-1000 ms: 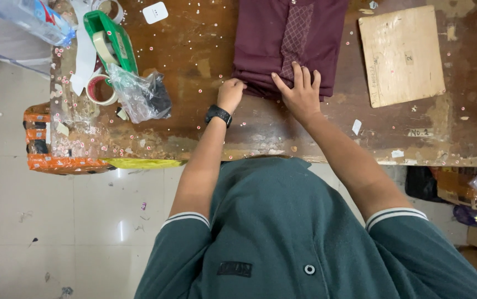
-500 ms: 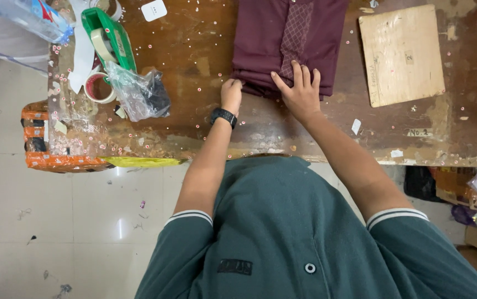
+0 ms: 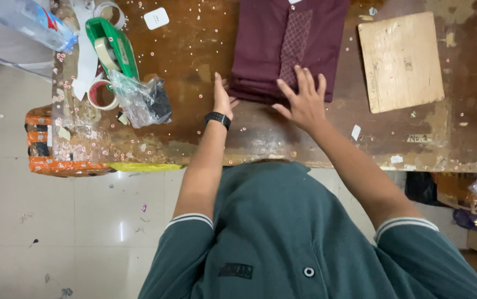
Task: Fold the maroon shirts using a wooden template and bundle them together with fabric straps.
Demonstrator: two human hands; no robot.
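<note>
A: What does the head camera show of the surface and the room?

B: A worn brown wooden table (image 3: 194, 61), scuffed and dotted with tiny pale specks, seen from straight above. Below its near edge lies a pale tiled floor (image 3: 83, 221). The person wears a dark green collared shirt (image 3: 305, 238).

A: Where are the hands?

B: A folded maroon garment (image 3: 271, 44) lies at the top middle of the table. The left hand (image 3: 222, 99), a black watch (image 3: 217, 119) on its wrist, stands edge-on with straight fingers against the garment's near left corner. It is not closed around anything. The right hand (image 3: 303, 99) lies flat with fingers spread on the garment's near edge, pressing down, grasping nothing.

A: How much open room is there?

B: Bare tabletop lies between the garment and the near table edge, under both forearms. A light wooden board (image 3: 400, 61) lies just to the right of the garment, apart from it. To the left there is bare wood before the clutter begins.

A: What packages or labels sit there?

B: At the left, a green tape dispenser (image 3: 111, 47), a tape roll (image 3: 101, 95) with a red core, and a crumpled clear plastic bag (image 3: 138, 99) with something dark inside. A clear plastic bottle (image 3: 33, 25) lies at the top left corner. A small white square tag (image 3: 156, 17) lies above. An orange crate (image 3: 50, 149) sits against the table's left end.
</note>
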